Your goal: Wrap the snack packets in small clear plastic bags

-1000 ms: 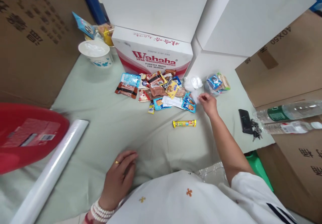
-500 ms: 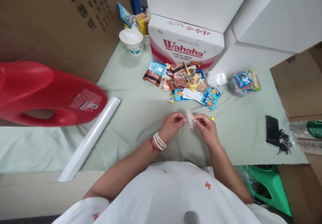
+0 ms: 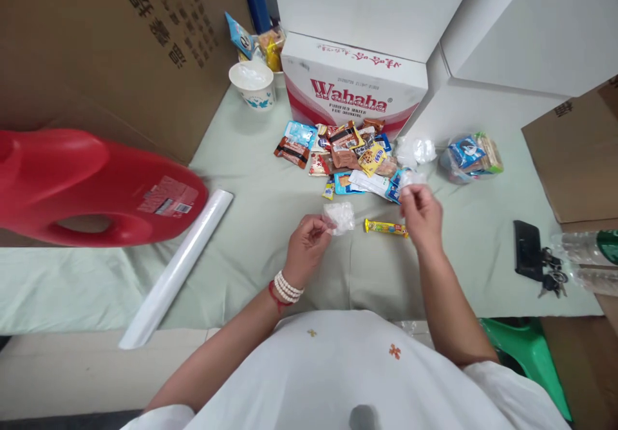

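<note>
My left hand (image 3: 311,243) pinches a crumpled, clear plastic bag (image 3: 339,217) by its left edge, above the cloth. Farther right, my right hand (image 3: 421,214) is closed on another piece of clear plastic (image 3: 412,177), which sticks up past the fingertips. Between the two hands lies a thin yellow snack stick (image 3: 386,227) in its wrapper. Beyond them a pile of wrapped snacks (image 3: 345,150) rests against a Wahaha water carton (image 3: 355,89). More crumpled clear plastic (image 3: 415,150) sits at the pile's right side.
A red jug (image 3: 96,185) and a white roll (image 3: 176,269) are on the left. A paper cup (image 3: 252,84) stands at the back. On the right are a plastic tub of snacks (image 3: 470,158), a black wallet-like item (image 3: 527,250) with keys (image 3: 553,275), and a green stool (image 3: 526,353) below.
My hands have moved apart, each now with clear plastic, where they were together at one wispy piece. The right hand went right and forward, uncovering the yellow snack stick.
</note>
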